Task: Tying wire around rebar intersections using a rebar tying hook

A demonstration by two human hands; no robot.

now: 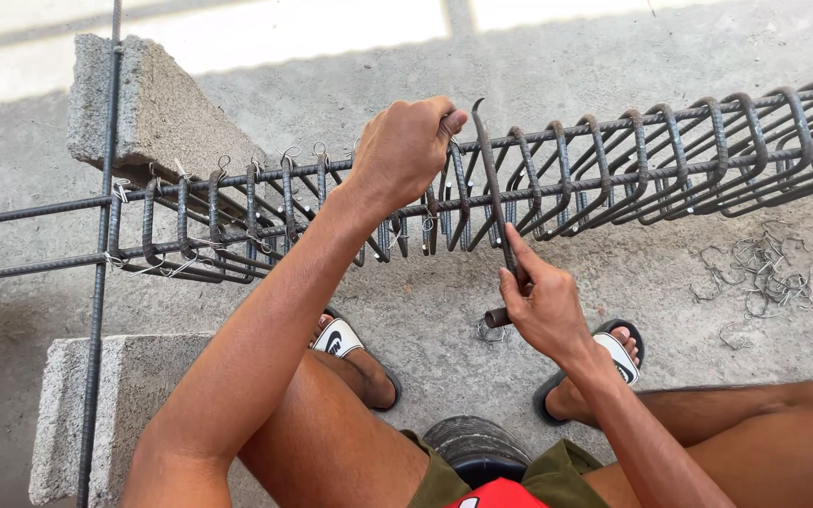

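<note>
A long rebar cage [632,160] of dark steel bars and square stirrups lies across the view, resting on a concrete block [157,108] at the left. My left hand [406,150] is closed around a top bar and a stirrup near the cage's middle. My right hand [538,301] grips the handle of a hooked tying tool [493,188], whose curved tip reaches up to the top bar beside my left hand. Small wire ties [289,155] stick up along the tied stirrups at the left.
A pile of loose bent wire ties [764,273] lies on the concrete floor at the right. A second concrete block [96,414] sits at lower left, with a long rebar [101,254] running across it. My feet in sandals [613,353] rest under the cage.
</note>
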